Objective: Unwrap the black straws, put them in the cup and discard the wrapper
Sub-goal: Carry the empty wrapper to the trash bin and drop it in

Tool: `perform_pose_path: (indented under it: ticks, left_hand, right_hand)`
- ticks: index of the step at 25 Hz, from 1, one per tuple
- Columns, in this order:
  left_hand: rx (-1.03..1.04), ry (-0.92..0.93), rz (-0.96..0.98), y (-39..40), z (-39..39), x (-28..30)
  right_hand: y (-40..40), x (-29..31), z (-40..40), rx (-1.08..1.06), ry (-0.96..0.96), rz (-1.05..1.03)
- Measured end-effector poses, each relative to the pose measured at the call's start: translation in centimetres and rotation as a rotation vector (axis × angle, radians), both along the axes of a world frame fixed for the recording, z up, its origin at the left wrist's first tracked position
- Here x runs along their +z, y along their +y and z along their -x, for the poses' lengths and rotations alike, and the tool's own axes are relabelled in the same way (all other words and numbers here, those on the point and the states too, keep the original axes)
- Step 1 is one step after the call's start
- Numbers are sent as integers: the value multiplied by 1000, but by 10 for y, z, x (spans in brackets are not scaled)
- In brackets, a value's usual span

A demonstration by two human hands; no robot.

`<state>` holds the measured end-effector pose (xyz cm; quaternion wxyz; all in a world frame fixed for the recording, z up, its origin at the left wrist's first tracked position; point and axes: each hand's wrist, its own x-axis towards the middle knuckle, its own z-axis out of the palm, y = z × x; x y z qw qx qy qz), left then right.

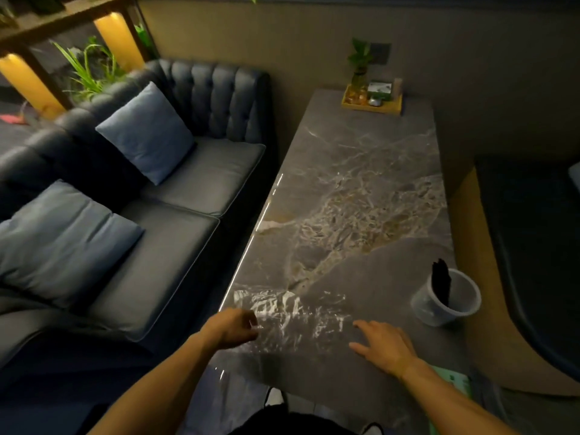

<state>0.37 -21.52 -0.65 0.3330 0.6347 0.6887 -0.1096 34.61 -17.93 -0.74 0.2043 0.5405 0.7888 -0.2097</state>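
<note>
Taking the marble table (361,171) as your landmark, the dark sofa (175,221) with its two blue cushions (147,133) runs along its left side. At the table's near left edge your left hand (233,328) is curled at the corner of the clear wrapper (292,318); the fingers look closed on the film, though blur keeps you from seeing exactly how it is pinched. The wrapper lies flat and crinkled on the near end of the table, its long axis running left to right between your two hands, shiny with white glare and see-through to the stone. Your right hand (384,343) rests palm down at the wrapper's right end, fingers spread apart and gripping nothing. Further right, near the table's right edge, the translucent cup (447,301) stands upright with the black straws (441,282) in it, a dark bundle standing steeply, tips pointing up and slightly left above the rim. At the table's far end sits a yellow tray (372,106).
</note>
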Motion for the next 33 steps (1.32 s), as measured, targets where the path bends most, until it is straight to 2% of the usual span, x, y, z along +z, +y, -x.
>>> perform_pose_path:
  ticks: [4, 7, 11, 15, 19, 22, 27, 33]
  left_hand:
    - [-1, 5, -134, 32, 39, -5]
    - [-38, 44, -229, 51, 52, -14]
    - [-80, 35, -108, 68, 56, -30]
    - [-88, 20, -13, 77, 55, -47]
    - [-35, -27, 14, 80, 52, -49]
    - [26, -79, 31, 77, 48, -45]
    - [93, -280, 98, 71, 39, -30]
    - [79, -424, 159, 70, 17, -16]
  right_hand:
    - [5, -12, 26, -128, 2, -3]
    - [6, -21, 36, -370, 154, 94]
    - [5, -30, 41, -702, 327, 188]
    - [5, -38, 38, -706, 297, 227]
    - [7, -47, 37, -804, 396, 266]
    - [7, -49, 33, -872, 514, 299]
    - [10, -41, 12, -906, 718, 286]
    - [-6, -10, -23, -1139, 1001, 310]
